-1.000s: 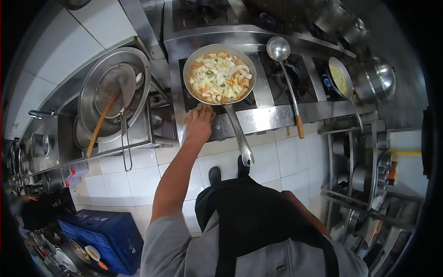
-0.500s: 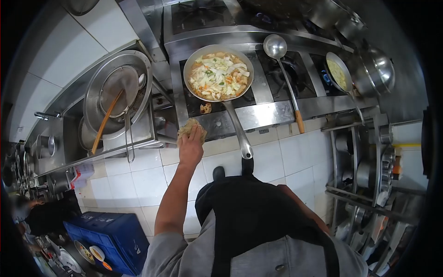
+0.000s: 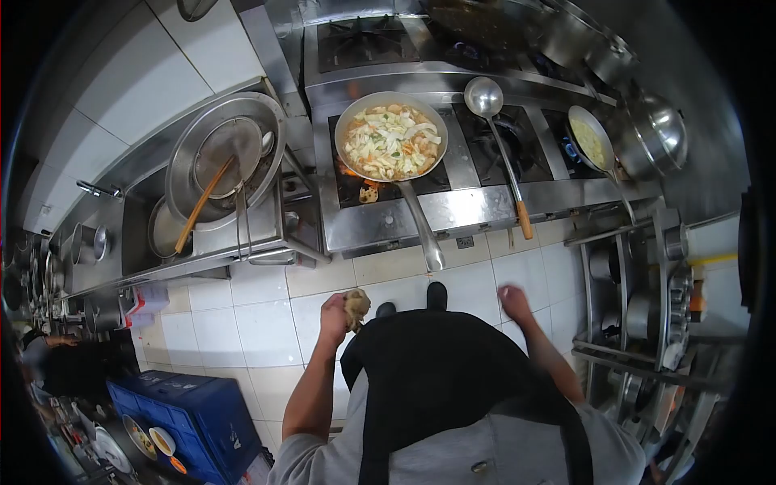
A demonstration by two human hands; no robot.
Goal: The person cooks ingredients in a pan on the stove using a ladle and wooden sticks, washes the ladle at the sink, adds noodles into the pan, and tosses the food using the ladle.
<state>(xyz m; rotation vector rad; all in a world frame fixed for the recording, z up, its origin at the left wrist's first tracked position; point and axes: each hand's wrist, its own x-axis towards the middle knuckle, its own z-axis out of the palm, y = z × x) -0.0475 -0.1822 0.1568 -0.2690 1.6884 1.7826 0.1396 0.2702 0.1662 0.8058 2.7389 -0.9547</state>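
My left hand [image 3: 332, 317] is closed around a crumpled beige cloth [image 3: 356, 307], held over the floor in front of the stove. My right hand [image 3: 514, 302] hangs in the air on the other side of my apron; it is blurred, and its finger positions are unclear. Ahead of both hands, a frying pan [image 3: 418, 221] sits on a burner with its handle pointing toward me. It holds chopped cabbage with bits of orange and green vegetable [image 3: 391, 144]. Orange flame shows under its left side. Neither hand touches the pan.
A ladle [image 3: 485, 99] with a wooden handle lies across the stove. Right of it, a smaller pan [image 3: 605, 159] with yellowish food sits over blue flame. At left, a large metal bowl [image 3: 179, 145] holds a strainer. A blue crate [image 3: 182, 412] stands behind left; a pot rack [image 3: 626, 356] is at right.
My left hand has drawn back from the stove's front edge toward my body, bringing the cloth along. My right hand has come into view. Orange flame now shows under the pan.
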